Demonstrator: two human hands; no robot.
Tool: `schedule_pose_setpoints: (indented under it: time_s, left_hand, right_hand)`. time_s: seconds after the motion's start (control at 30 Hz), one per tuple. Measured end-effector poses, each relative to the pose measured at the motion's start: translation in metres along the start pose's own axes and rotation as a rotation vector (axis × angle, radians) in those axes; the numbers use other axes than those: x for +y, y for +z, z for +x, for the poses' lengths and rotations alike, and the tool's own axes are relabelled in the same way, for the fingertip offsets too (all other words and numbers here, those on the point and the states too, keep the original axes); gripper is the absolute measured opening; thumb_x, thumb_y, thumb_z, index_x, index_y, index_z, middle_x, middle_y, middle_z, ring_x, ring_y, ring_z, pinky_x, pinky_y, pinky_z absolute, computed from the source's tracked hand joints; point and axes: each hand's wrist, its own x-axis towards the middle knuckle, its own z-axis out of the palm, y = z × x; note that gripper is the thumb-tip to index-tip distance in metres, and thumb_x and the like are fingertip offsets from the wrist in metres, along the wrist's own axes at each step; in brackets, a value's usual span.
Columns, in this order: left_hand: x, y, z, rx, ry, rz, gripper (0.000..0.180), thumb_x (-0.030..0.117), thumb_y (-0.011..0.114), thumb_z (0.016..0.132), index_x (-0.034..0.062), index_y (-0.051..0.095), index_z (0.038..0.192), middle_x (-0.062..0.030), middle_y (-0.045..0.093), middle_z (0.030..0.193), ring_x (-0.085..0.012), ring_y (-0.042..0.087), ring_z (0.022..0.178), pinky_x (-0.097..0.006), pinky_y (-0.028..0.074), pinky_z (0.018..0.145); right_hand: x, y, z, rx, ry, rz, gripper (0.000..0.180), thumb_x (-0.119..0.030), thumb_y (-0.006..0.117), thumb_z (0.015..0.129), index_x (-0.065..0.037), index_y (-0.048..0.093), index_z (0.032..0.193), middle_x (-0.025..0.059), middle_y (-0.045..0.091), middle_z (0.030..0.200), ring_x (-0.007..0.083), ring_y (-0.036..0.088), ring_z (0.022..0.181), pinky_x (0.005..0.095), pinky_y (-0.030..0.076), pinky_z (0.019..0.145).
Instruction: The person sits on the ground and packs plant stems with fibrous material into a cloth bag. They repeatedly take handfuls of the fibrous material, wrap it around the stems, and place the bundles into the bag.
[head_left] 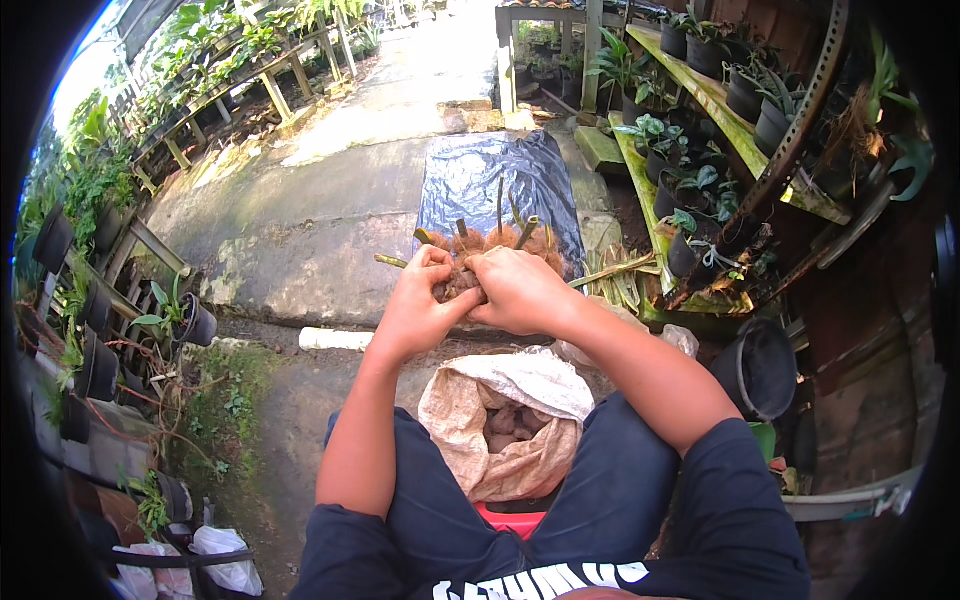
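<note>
A clump of brown, hairy plant root (pixel 505 239) with several cut green stems (pixel 528 233) sticking up is between my two hands, above the near edge of a black plastic sheet (pixel 457 178). My left hand (pixel 428 302) has its fingers bent against the clump's near left side. On the near right side, my right hand (pixel 522 290) is closed over the clump, and its fingertips are partly hidden. Both thumbs come close together at the front, by darker brown lumps. Below them, between my knees, a pale woven sack (pixel 470 378) stands with its mouth open and brown lumps (pixel 515 425) inside.
Stepped shelves (pixel 722 112) of potted plants rise at the right, above a black pot (pixel 765 372) lying tilted. Cut stalks (pixel 612 274) lie beside the sheet. A white pipe (pixel 335 340) crosses the ground at left. Plant benches (pixel 275 96) line the far left.
</note>
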Motion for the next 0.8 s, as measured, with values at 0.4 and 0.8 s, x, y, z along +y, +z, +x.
schedule_pose_setpoints:
  time_s: [0.4, 0.8]
  left_hand:
    - [-0.002, -0.004, -0.002, 0.005, -0.052, -0.070, 0.036, 0.026, 0.073, 0.096, -0.0058, 0.071, 0.112, -0.0130, 0.059, 0.118, -0.0256, 0.060, 0.110, -0.038, 0.048, 0.095]
    - [-0.005, -0.003, -0.002, -0.053, -0.005, 0.013, 0.036, 0.028, 0.078, 0.093, -0.0051, 0.074, 0.106, -0.0105, 0.054, 0.113, -0.0236, 0.057, 0.104, -0.038, 0.049, 0.091]
  right_hand:
    - [0.003, 0.012, 0.009, 0.154, -0.013, 0.249, 0.026, -0.022, 0.070, 0.082, 0.003, 0.073, 0.084, 0.0263, 0.073, 0.086, 0.0464, 0.072, 0.087, 0.0557, 0.058, 0.079]
    - [0.017, 0.009, 0.008, -0.116, -0.109, 0.355, 0.039, -0.036, 0.079, 0.084, 0.002, 0.071, 0.093, 0.0247, 0.074, 0.090, 0.0433, 0.072, 0.089, 0.0519, 0.056, 0.079]
